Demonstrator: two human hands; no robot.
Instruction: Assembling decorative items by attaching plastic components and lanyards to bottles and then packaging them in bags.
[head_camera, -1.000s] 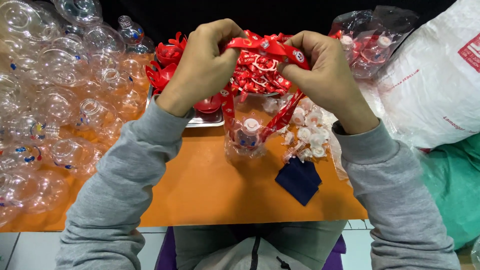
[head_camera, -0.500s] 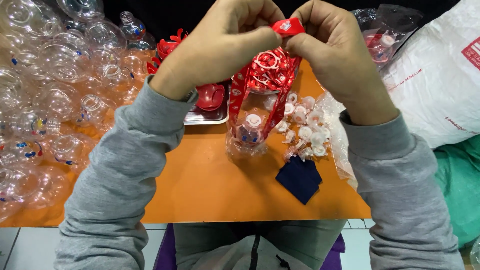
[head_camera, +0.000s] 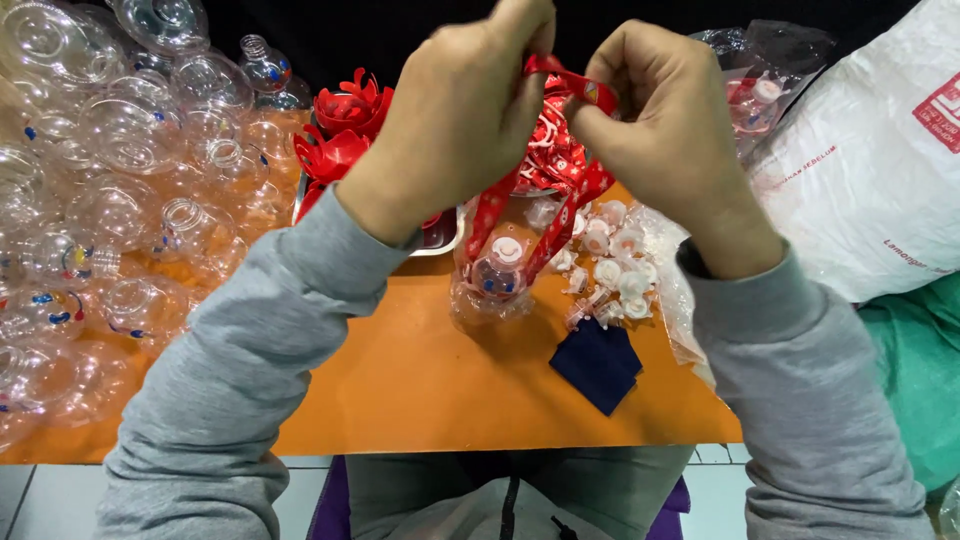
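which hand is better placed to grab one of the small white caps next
Right, probably. The right hand is raised directly above the small white plastic caps; the left hand sits farther left. Both pinch the red printed ribbon, so one must let go.

Red printed ribbon (head_camera: 560, 150) looped over a clear, white-capped plastic bottle (head_camera: 495, 275) upright on orange table

Grey sweatshirt sleeves (head_camera: 230, 370), ribbed cuffs, bare hands

The red ribbon (head_camera: 540, 190) looks like glossy printed plastic. Clear bottles (head_camera: 130, 170) are shiny smooth plastic. The desk (head_camera: 400, 380) is matt orange; the tray (head_camera: 445, 235) brushed metal; the navy cloth (head_camera: 597, 365) soft, matt.
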